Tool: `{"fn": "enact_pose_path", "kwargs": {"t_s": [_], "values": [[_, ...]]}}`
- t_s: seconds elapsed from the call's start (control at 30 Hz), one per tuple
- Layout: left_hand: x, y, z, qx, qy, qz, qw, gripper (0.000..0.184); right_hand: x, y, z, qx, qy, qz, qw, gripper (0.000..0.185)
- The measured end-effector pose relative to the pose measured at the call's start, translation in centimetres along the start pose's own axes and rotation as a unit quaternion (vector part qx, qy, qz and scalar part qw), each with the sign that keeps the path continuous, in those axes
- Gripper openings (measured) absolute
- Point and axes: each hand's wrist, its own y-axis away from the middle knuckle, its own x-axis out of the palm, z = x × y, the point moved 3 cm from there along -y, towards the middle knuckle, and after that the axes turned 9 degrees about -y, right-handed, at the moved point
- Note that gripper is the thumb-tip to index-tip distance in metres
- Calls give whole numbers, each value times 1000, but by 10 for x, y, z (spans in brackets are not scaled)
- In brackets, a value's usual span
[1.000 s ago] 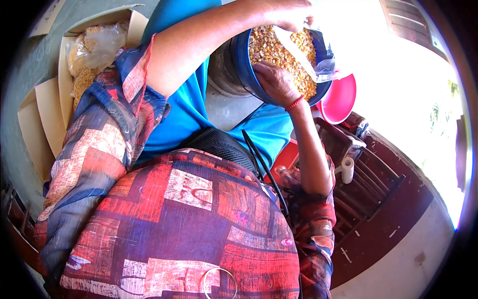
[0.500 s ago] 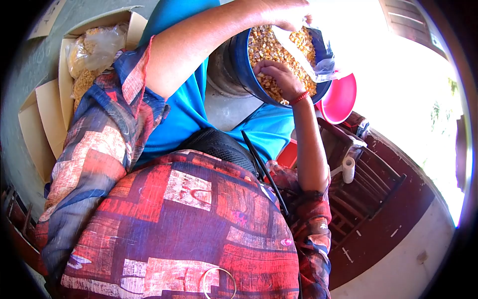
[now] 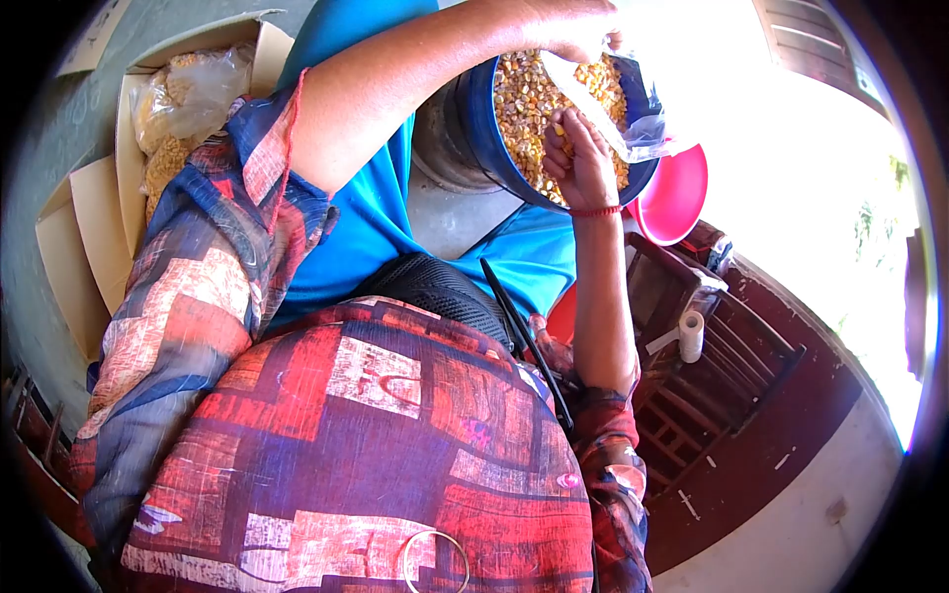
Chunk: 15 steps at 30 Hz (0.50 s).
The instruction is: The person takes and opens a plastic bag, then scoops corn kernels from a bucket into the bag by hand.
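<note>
A blue bucket [image 3: 481,119] full of yellow corn kernels [image 3: 519,109] stands in front of me. A clear plastic bag [image 3: 645,138] lies over the kernels and the bucket's far right rim. My left hand [image 3: 573,32] is closed on the bag's upper edge, at the top of the bucket. Lower down, my right hand [image 3: 585,163], with a red band at the wrist, is just above the kernels. Its fingers are curled around some corn kernels, a few of which show at the fingertips.
A pink bowl [image 3: 674,203] sits right of the bucket. At the left, an open cardboard box [image 3: 129,148] holds plastic bags [image 3: 188,104] of yellowish bits. Dark wooden furniture [image 3: 732,366] with a white roll [image 3: 691,336] stands at the right.
My right hand has turned upward and closed around kernels, lifting from the corn's surface and shifting slightly right. My left hand stays on the bag's edge.
</note>
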Motion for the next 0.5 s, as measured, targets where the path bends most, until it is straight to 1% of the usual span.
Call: {"fn": "enact_pose_path", "kwargs": {"t_s": [0.07,0.2,0.27,0.3,0.33,0.4,0.43,0.47,0.5], "values": [[-1,0,-1,-5,2,6,1000,40,1,4,3,15,-29,26,999,17],[-1,0,-1,-8,-1,5,1000,39,3,12,14,33,-10,59,998,17],[-1,2,-1,-12,0,2,1000,39,7,17,27,-26,-32,72,997,18],[-1,3,-1,-14,1,-1,1000,40,7,18,34,-40,-44,46,997,19],[1,2,0,-14,1,-1,1000,40,7,19,42,-63,-60,73,994,20],[4,0,3,-14,6,-22,1000,40,2,19,56,-93,-126,60,986,20],[3,0,2,-14,5,-22,1000,40,0,18,64,-100,-138,69,983,20],[2,0,2,-22,18,-15,999,40,-2,18,70,-117,-151,54,980,19],[2,0,2,-31,30,-7,999,40,-6,16,74,-123,-164,76,976,18]]}}
